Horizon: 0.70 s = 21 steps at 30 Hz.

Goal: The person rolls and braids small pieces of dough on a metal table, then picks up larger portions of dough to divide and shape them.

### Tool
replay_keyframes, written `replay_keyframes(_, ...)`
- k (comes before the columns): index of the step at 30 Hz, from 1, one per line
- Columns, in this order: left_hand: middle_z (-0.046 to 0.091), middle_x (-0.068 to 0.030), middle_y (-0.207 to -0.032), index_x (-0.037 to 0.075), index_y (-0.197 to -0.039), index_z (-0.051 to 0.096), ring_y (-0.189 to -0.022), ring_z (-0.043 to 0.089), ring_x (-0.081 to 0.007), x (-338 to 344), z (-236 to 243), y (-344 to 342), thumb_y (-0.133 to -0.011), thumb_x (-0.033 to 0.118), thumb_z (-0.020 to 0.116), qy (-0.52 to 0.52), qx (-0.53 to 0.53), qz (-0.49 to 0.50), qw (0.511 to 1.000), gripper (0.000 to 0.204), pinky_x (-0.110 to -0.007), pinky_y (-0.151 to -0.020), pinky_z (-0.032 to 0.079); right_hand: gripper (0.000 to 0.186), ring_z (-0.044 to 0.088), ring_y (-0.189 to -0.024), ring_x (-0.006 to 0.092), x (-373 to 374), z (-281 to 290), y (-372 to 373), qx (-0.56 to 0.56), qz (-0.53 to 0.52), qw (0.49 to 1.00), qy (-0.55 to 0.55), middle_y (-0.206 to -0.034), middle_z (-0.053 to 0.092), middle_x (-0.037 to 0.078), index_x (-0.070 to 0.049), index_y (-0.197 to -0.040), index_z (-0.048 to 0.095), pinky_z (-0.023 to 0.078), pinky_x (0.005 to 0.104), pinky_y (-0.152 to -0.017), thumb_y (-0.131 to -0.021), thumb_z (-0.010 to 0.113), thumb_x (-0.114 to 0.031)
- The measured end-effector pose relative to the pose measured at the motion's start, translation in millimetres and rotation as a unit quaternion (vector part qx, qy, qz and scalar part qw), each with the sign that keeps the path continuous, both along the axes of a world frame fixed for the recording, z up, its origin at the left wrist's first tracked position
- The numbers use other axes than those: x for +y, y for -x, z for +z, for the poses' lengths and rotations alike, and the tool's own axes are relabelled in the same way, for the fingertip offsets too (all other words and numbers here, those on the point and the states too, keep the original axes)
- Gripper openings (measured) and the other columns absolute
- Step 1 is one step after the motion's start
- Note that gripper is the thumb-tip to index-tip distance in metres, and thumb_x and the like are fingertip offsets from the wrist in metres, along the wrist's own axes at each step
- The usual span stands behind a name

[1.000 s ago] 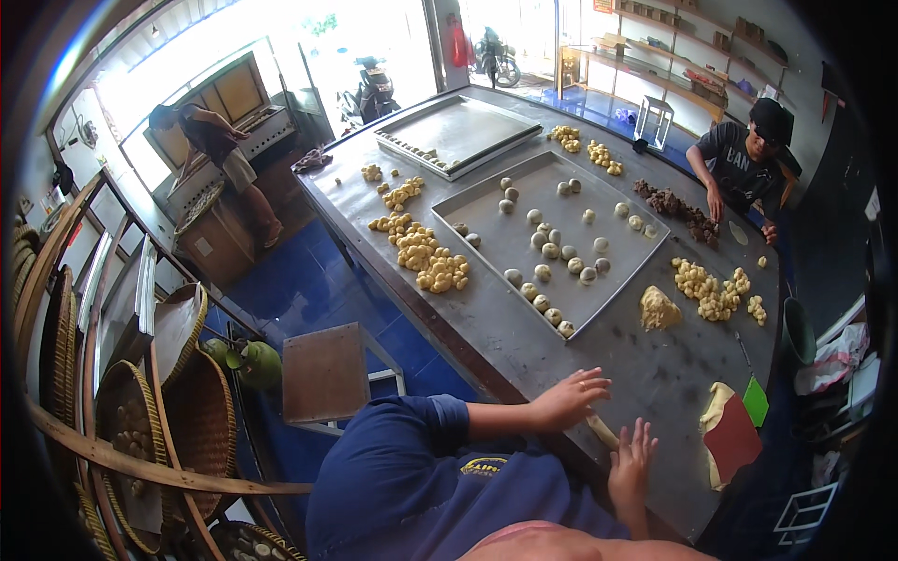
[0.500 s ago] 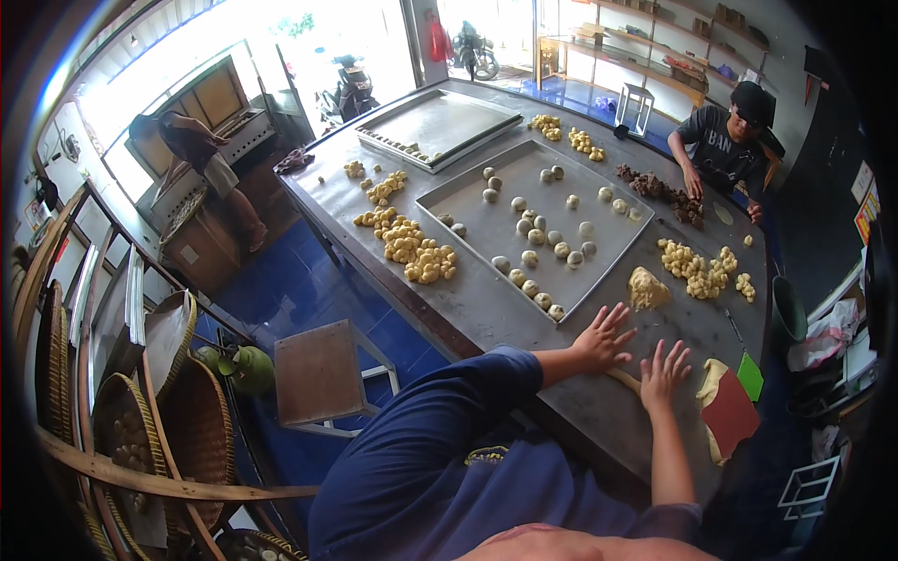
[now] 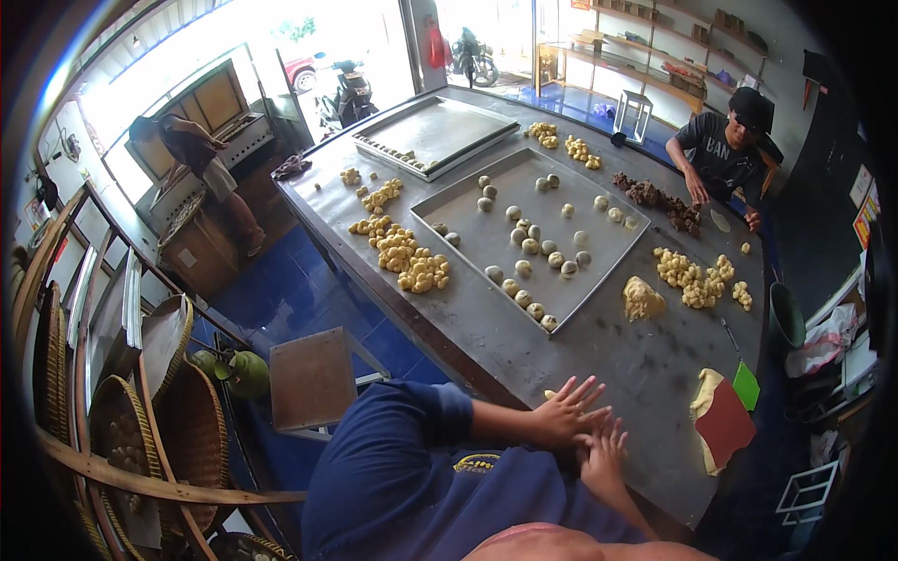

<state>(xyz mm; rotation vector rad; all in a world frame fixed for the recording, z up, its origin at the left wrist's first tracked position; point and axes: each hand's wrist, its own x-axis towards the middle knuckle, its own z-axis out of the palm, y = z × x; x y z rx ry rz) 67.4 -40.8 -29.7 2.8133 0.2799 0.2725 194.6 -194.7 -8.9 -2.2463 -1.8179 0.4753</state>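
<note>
Left hand (image 3: 564, 417) open, fingers outstretched, right hand (image 3: 603, 460) also open, just beside it, pale dough (image 3: 549, 394) peeking past the left hand's upper edge, on the bench (image 3: 603, 351), lower centre of the frame

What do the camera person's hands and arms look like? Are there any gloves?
No gloves: the left hand and right hand are bare. The left sleeve is dark blue, with a lighter blue cuff near the elbow.
</note>
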Motion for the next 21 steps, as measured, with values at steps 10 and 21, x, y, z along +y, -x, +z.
replay_keyframes(10, 0.019, -0.0201, -0.16, 0.018, -0.152, 0.033, -0.15, -0.002, -0.038, 103.4, -4.2, -80.0, -0.095, 0.062, 0.039, -0.045, -0.066, 0.122, 0.989, 0.073, -0.059, -0.118, 0.006, 0.071, 0.002, -0.148, 0.0461, 93.7, -9.1, -113.0, -0.207, -0.152, 0.964, -0.07, -0.159, 0.011, 0.026, -0.009, -0.152, 0.028, 0.004, 0.0665, -0.114, -0.097, 0.047, -0.049)
replay_keyframes(21, 0.035, -0.0092, -0.155, 0.019, -0.141, 0.048, -0.147, 0.022, -0.032, 61.8, -11.3, 29.7, -0.093, 0.036, 0.052, -0.057, 0.022, -0.068, 0.996, 0.051, -0.059, -0.115, 0.022, 0.063, 0.017, -0.148, 0.038, -22.4, 14.0, -46.6, -0.034, 0.021, 0.999, -0.029, -0.156, 0.031, 0.015, -0.008, -0.149, 0.036, 0.004, 0.0642, -0.115, -0.094, 0.052, -0.034)
